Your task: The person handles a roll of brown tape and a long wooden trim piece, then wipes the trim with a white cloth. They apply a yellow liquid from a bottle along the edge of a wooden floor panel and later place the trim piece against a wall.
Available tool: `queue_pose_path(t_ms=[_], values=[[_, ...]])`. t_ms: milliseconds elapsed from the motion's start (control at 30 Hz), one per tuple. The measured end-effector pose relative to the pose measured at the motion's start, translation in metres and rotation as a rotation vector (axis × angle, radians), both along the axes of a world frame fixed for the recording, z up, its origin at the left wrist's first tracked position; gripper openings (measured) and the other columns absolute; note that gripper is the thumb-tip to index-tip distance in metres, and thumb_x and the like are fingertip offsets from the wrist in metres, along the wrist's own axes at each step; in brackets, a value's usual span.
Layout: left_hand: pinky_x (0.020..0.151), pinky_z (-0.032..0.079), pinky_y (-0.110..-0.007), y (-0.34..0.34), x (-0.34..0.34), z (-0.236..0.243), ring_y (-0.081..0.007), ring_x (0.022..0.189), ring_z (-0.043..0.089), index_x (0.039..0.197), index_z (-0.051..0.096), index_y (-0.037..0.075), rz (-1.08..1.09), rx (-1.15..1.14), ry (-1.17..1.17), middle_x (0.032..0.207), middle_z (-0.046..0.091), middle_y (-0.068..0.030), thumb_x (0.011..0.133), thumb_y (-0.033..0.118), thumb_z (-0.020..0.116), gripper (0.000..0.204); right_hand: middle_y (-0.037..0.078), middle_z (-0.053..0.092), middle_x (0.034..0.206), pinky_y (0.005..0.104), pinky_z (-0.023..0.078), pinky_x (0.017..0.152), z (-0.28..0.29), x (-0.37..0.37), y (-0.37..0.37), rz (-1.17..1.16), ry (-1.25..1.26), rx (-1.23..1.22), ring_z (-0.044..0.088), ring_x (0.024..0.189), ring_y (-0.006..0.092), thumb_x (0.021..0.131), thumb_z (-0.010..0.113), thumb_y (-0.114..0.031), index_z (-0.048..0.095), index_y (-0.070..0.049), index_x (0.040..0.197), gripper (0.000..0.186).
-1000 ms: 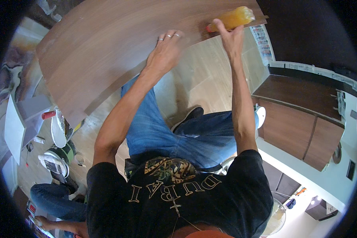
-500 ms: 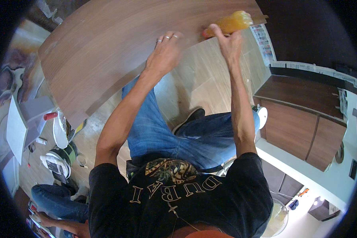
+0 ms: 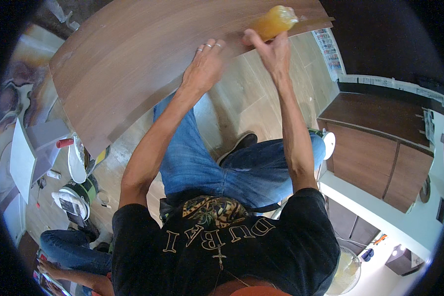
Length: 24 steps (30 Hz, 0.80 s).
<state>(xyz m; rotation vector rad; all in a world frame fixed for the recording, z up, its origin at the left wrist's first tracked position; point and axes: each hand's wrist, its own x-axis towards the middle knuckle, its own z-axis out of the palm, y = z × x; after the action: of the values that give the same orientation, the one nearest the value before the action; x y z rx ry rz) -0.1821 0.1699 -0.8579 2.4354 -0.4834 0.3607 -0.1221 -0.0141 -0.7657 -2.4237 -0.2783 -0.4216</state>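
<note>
Right hand [image 3: 271, 52]: top of the frame, right of centre; we see it wrapped around a yellow-orange bottle [image 3: 278, 22], thumb toward the lower-left end.
Bottle's place: slanting over the edge of a wood-grain panel [image 3: 128, 59]; we cannot tell whether they touch.
Left hand [image 3: 203, 69]: upper centre, at the panel's edge, ringed fingers close together and blurred at the tips; we cannot tell whether it pinches anything.
Arms: both bare forearms [image 3: 155, 133] reach upward from a black T-shirt [image 3: 222, 256], the right one more upright.
Panel: brown, curving across the upper left and top.
Floor: pale planks [image 3: 254, 91] below the panel, under blue jeans [image 3: 192, 167].
Lower left: we find another person's jeans [image 3: 74, 249] and a bucket [image 3: 81, 190].
Right side: a brown cabinet [image 3: 362, 150]; a fan [image 3: 346, 271] stands lower down.
</note>
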Motion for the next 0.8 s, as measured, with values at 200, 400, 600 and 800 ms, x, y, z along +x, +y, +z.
queue_pose_path(t_ms=[200, 400, 600, 800], values=[[0.101, 0.047, -0.045, -0.002, -0.002, 0.002, -0.0336, 0.118, 0.053, 0.113, 0.069, 0.006, 0.009, -0.011, -0.051, 0.119, 0.060, -0.0115, 0.085, 0.013, 0.073, 0.029, 0.017, 0.075, 0.095, 0.0348, 0.056, 0.079, -0.003, 0.009, -0.009, -0.007, -0.005, 0.043, 0.072, 0.087, 0.0234, 0.084, 0.082, -0.040, 0.060, 0.005, 0.110, 0.057], [0.102, 0.047, -0.046, 0.000, -0.002, 0.008, -0.0356, 0.118, 0.053, 0.110, 0.068, 0.004, -0.041, -0.017, -0.039, 0.120, 0.059, -0.0136, 0.085, 0.013, 0.073, 0.027, 0.018, 0.073, 0.097, 0.0383, 0.056, 0.078, 0.003, 0.015, -0.019, -0.049, -0.062, 0.027, 0.071, 0.085, 0.0275, 0.081, 0.083, -0.042, 0.061, 0.005, 0.112, 0.060], [0.100, 0.047, -0.047, 0.002, -0.006, 0.014, -0.0371, 0.114, 0.054, 0.105, 0.068, 0.003, -0.001, -0.075, -0.049, 0.114, 0.061, -0.0161, 0.086, 0.016, 0.071, 0.024, 0.017, 0.073, 0.097, 0.0377, 0.056, 0.079, -0.003, -0.005, 0.005, 0.042, 0.000, 0.009, 0.072, 0.089, 0.0282, 0.082, 0.083, -0.041, 0.061, 0.004, 0.113, 0.058], [0.100, 0.047, -0.048, 0.009, -0.004, 0.022, -0.0359, 0.114, 0.055, 0.108, 0.069, 0.003, -0.112, -0.057, 0.057, 0.119, 0.062, -0.0147, 0.087, 0.018, 0.069, 0.026, 0.019, 0.074, 0.094, 0.0374, 0.057, 0.078, 0.000, 0.004, -0.012, -0.053, -0.030, 0.068, 0.073, 0.087, 0.0288, 0.081, 0.083, -0.043, 0.058, 0.008, 0.113, 0.065]])
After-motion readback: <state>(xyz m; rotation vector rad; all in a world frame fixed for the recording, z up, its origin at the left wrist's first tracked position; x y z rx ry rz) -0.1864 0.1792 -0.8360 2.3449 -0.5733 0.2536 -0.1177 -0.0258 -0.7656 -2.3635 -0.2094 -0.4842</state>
